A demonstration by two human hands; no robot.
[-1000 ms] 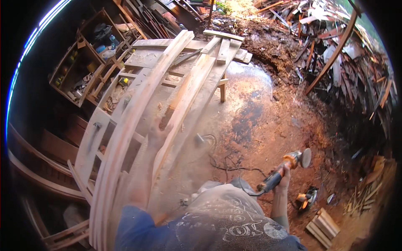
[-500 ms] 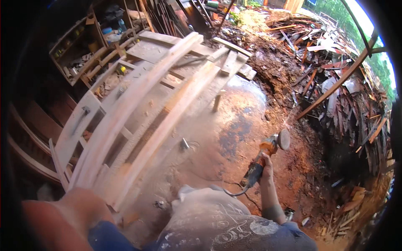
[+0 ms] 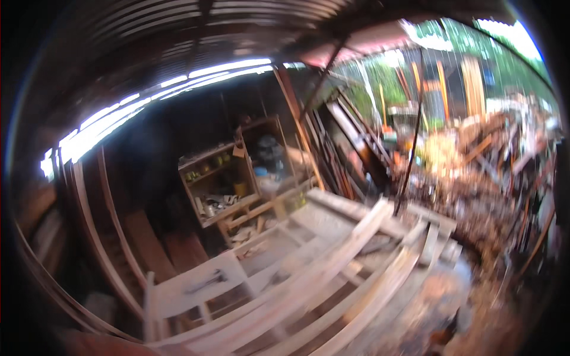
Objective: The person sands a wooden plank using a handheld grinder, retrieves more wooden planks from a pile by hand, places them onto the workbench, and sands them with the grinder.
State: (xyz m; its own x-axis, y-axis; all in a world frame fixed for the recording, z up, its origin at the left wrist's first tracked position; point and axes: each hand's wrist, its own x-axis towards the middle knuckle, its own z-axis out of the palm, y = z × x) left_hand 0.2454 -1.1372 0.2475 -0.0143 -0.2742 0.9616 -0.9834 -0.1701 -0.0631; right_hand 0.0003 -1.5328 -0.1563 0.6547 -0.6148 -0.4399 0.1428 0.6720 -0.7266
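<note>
Long pale wooden beams (image 3: 332,256) lie over a slatted timber frame in the lower middle. A shorter squared beam (image 3: 383,293) runs beside them on the right. At the bottom edge, right of the beams, a small blurred orange and dark shape (image 3: 442,338) shows; it may be the angle grinder's head. My right hand is out of the picture. A reddish blur (image 3: 101,344) at the lower left edge may be my left arm, but the left hand does not show. A dark hammer-like tool (image 3: 206,281) rests on a pale board at the frame's left end.
An open wooden shelf unit (image 3: 259,193) with jars and scraps stands behind the frame. Leaning planks (image 3: 356,139) and a thin dark post (image 3: 414,130) rise at the back. Wood debris (image 3: 493,148) heaps at right. A corrugated roof (image 3: 148,35) hangs overhead.
The view has swung up and left, bringing in the roof and back wall. My right hand with the angle grinder and my left forearm have dropped mostly or wholly out of the picture.
</note>
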